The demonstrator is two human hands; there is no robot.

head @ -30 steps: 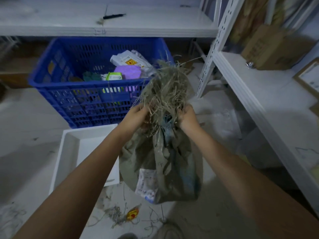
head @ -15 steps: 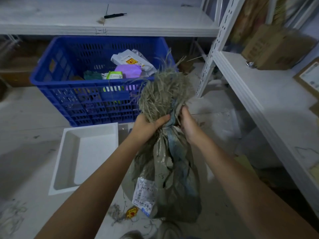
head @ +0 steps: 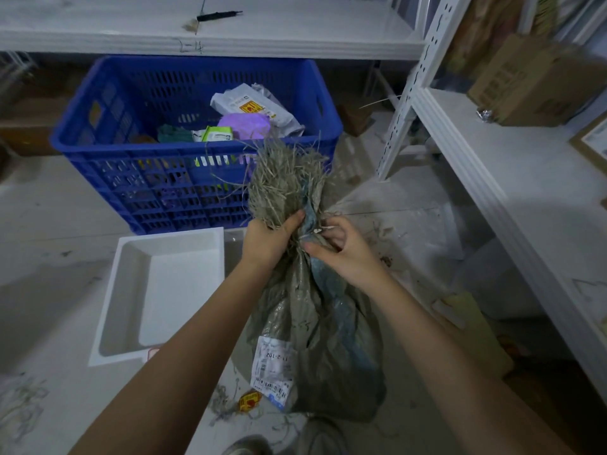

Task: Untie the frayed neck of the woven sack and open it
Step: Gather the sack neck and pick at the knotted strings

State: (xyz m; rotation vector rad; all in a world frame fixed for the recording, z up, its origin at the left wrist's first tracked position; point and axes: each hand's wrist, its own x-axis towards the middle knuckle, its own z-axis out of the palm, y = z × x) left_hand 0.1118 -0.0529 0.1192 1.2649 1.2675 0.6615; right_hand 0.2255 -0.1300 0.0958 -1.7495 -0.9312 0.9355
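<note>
So the left hand (head: pixel 267 243) is wrapped right around the neck of the woven sack (head: pixel 315 336), fingers curled closed on the bunched fabric just under the frayed tuft (head: pixel 285 178). Thumb is up against the fibres. The right hand (head: pixel 341 254) is on the other side of the neck, half curled, with the thumb and fingertips pinching at the knot area, where a little white scrap or tie end (head: pixel 323 228) sticks out. Can't tell if it's actually gripping the tie or just the cloth next to it.

The sack itself is held up in the middle of the view, between the two forearms, hanging down toward the floor (head: pixel 65 290). It's a dull grey-green weave with a bluish streak down the side, and there's a white shipping label (head: pixel 272 369) with a barcode low on its front. The neck is still bunched shut, fibres sticking out every direction on top.

Containers: behind the sack there's a big blue plastic crate (head: pixel 157 188) sitting under a white shelf (head: pixel 230 34). Inside it there's a grey mailer bag (head: pixel 259 110) with a yellow sticker, a purple packet (head: pixel 244 124), a small green-and-white pack (head: pixel 216 134) and something dark green (head: pixel 174 134). Left of the sack, near the crate, is a white rectangular tray (head: pixel 131 290) on the floor.

Loose fibre bits and a small red-yellow wrapper (head: pixel 248 400) lie on the floor below the sack. A black pen (head: pixel 218 16) is up on the shelf, and a cardboard box (head: pixel 532 83) sits on the right-hand shelving.
</note>
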